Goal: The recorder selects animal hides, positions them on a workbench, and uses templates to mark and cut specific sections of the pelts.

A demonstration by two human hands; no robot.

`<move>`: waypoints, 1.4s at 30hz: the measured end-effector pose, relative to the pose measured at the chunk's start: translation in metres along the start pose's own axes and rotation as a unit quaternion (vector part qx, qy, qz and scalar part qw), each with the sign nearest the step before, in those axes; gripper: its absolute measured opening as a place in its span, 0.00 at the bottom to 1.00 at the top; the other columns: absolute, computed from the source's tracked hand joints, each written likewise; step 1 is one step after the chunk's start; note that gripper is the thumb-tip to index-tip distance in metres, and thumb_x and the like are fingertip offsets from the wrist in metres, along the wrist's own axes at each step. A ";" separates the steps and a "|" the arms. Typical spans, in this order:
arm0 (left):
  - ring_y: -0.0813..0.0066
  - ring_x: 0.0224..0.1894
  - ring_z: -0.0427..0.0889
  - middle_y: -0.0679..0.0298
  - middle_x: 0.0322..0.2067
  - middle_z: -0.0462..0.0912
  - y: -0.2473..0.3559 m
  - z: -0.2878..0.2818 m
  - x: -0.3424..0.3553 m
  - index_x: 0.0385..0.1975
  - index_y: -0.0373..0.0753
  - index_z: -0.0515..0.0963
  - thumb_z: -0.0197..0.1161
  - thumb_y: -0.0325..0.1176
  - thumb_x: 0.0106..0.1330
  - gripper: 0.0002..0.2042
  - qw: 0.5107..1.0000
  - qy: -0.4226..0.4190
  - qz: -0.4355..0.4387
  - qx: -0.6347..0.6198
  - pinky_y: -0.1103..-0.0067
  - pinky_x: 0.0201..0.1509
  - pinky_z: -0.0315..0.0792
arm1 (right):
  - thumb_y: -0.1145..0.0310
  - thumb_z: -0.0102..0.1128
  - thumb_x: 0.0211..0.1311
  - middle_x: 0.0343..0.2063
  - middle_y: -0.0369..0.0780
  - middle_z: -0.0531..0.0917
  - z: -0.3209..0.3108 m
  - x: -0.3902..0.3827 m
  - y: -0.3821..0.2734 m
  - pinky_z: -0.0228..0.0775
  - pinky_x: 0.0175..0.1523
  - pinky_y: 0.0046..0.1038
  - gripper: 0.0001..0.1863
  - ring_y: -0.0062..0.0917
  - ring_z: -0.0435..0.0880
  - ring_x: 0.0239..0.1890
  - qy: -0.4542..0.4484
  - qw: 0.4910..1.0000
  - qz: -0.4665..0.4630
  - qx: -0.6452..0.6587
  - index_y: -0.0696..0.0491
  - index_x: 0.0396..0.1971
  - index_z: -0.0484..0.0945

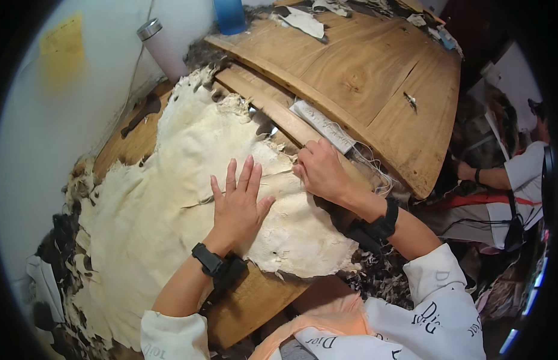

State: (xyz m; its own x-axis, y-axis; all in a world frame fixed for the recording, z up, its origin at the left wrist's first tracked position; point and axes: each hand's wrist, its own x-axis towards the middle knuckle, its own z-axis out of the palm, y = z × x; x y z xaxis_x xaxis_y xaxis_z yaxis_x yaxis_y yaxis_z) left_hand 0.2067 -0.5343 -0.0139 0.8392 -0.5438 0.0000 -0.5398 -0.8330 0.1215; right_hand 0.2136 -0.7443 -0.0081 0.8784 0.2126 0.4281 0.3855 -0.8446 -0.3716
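yellow note: stuck on the wall at the far left, out of the way of the work.
hide: the pale hide (141, 222), ragged and dark-furred at the edges, lies bare side up across the table (249, 306), overhanging its front edge; spread this way, most of the bare side can be seen and reached.
dark strip: a dark brown piece (144, 114) lies on the wood beside the hide's upper left edge; what it is, i cannot tell.
pink bottle: the bottle (162, 51) stands upright by the wall beyond the hide, likely put there to avoid knocks.
left hand: the left hand (240, 207) rests palm down on the hide, fingers apart and nearly straight, probably to keep it flat and stop it sliding. a dark line in the hide runs just left of it.
blue container: it (229, 17) stands at the back, beside the raised board.
power strip: the white strip (321, 127) sits against the raised board's near edge, its cords trailing right.
right hand: the right hand (321, 171) is at the hide's upper edge, fingers curled together; i cannot tell whether they clamp the edge or something thin.
raised board: the wooden board (363, 78) carries scraps at its back.
co-worker: a hand (467, 171) reaches in at the far right, well apart.
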 end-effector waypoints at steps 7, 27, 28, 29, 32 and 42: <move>0.54 0.66 0.41 0.63 0.65 0.46 0.001 0.004 -0.002 0.61 0.54 0.57 0.45 0.52 0.62 0.27 0.999 0.035 0.005 0.004 0.45 0.60 0.38 | 0.63 0.56 0.50 0.37 0.43 0.74 -0.011 0.010 -0.017 0.58 0.49 0.35 0.14 0.36 0.68 0.46 -0.125 0.991 0.009 -0.054 0.56 0.35 0.74; 0.61 0.56 0.65 0.55 0.50 0.70 -0.009 -0.062 -0.190 0.44 0.35 0.71 0.47 0.40 0.63 0.17 0.926 0.180 -0.232 -0.236 0.59 0.59 0.55 | 0.51 0.45 0.59 0.55 0.54 0.63 0.041 0.064 -0.014 0.53 0.60 0.38 0.34 0.46 0.59 0.59 -0.247 0.923 -0.153 -0.251 0.62 0.57 0.57; 0.58 0.55 0.67 0.53 0.47 0.73 -0.026 -0.069 -0.234 0.44 0.32 0.72 0.47 0.37 0.64 0.16 0.864 0.238 -0.294 -0.332 0.66 0.59 0.58 | 0.52 0.46 0.59 0.52 0.54 0.67 0.022 0.069 -0.023 0.57 0.57 0.39 0.32 0.46 0.64 0.55 -0.259 0.915 -0.154 -0.269 0.63 0.55 0.60; 0.57 0.49 0.72 0.52 0.44 0.75 -0.033 -0.076 -0.279 0.41 0.32 0.74 0.49 0.32 0.63 0.13 0.853 0.307 -0.357 -0.225 0.74 0.54 0.64 | 0.53 0.47 0.59 0.48 0.54 0.70 0.000 0.077 -0.043 0.60 0.55 0.38 0.29 0.47 0.67 0.52 -0.294 0.901 -0.138 -0.289 0.63 0.51 0.64; 0.64 0.44 0.76 0.55 0.42 0.76 -0.036 -0.080 -0.379 0.41 0.33 0.74 0.54 0.40 0.60 0.17 0.669 0.324 -0.665 -0.079 0.75 0.48 0.68 | 0.60 0.51 0.57 0.46 0.54 0.72 -0.009 0.090 -0.053 0.61 0.53 0.37 0.23 0.45 0.68 0.51 -0.240 0.923 -0.211 -0.216 0.62 0.47 0.68; 0.42 0.30 0.70 0.43 0.25 0.73 0.003 -0.035 -0.397 0.31 0.30 0.70 0.54 0.42 0.61 0.17 0.533 0.388 -0.727 -0.193 0.66 0.33 0.65 | 0.62 0.49 0.60 0.49 0.47 0.72 0.128 0.062 -0.352 0.58 0.59 0.36 0.23 0.43 0.66 0.54 -0.276 0.779 -0.543 0.152 0.50 0.55 0.63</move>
State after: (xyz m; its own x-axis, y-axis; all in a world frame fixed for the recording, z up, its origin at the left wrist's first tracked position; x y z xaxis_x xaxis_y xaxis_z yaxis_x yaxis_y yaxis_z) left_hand -0.1255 -0.3177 0.0216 0.2091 0.9777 0.0190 0.6460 -0.1527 0.7479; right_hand 0.1683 -0.3706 0.0434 -0.0560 0.9696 0.2382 0.9607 0.1173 -0.2517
